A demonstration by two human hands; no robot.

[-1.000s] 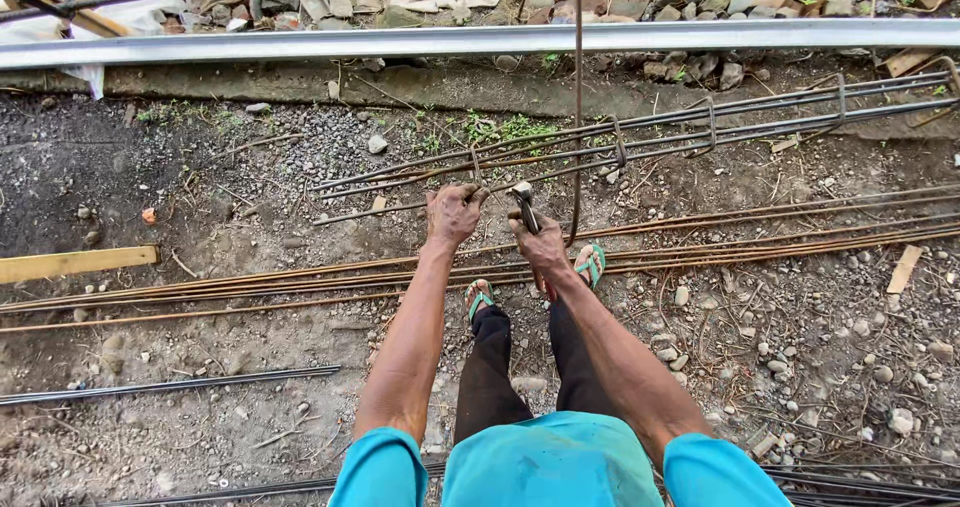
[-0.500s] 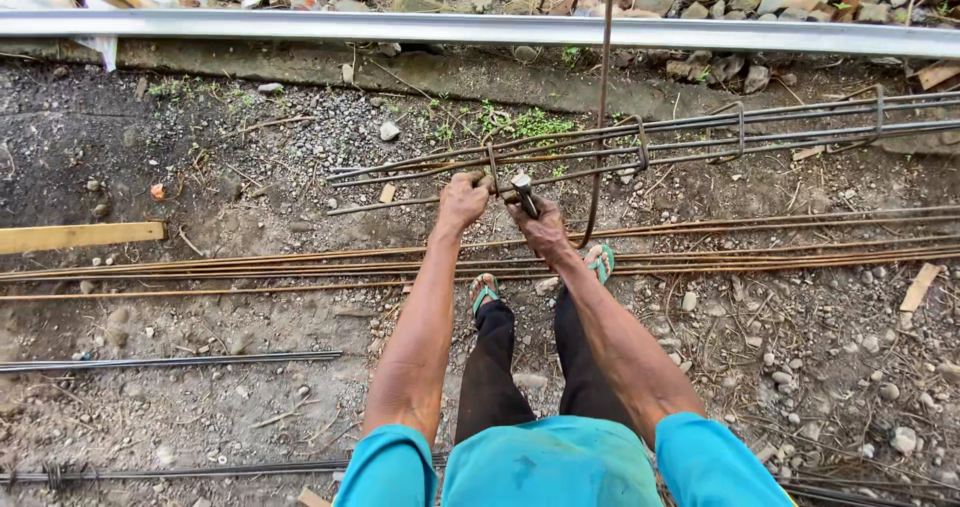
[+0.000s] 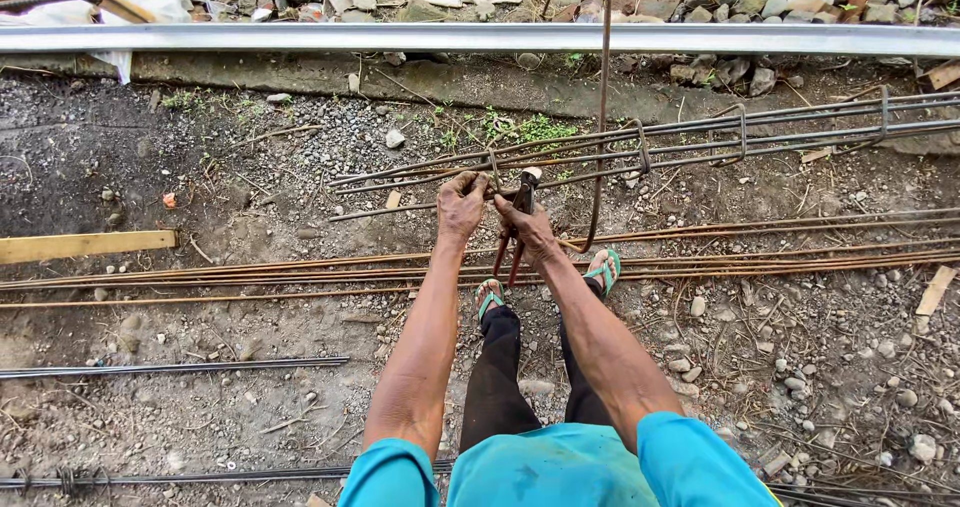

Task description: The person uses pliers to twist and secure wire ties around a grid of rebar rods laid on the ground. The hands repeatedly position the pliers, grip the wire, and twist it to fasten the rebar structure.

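The rebar cage (image 3: pixel 640 147) lies on the gravelly ground (image 3: pixel 200 167), its near end just past the person's feet; its long steel bars look hard, stiff and heavy, so it is best held at a bar end. The left hand (image 3: pixel 462 205) is closed tight around that end, by a hoop; the right hand (image 3: pixel 527 229) squeezes red-handled pincers (image 3: pixel 517 222) whose tip touches the same spot; loose rusty rods (image 3: pixel 750 257) lie nearby.

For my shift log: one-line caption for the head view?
Left hand steadies rusty steel rebar cage; right hand holds red-handled pincers there.
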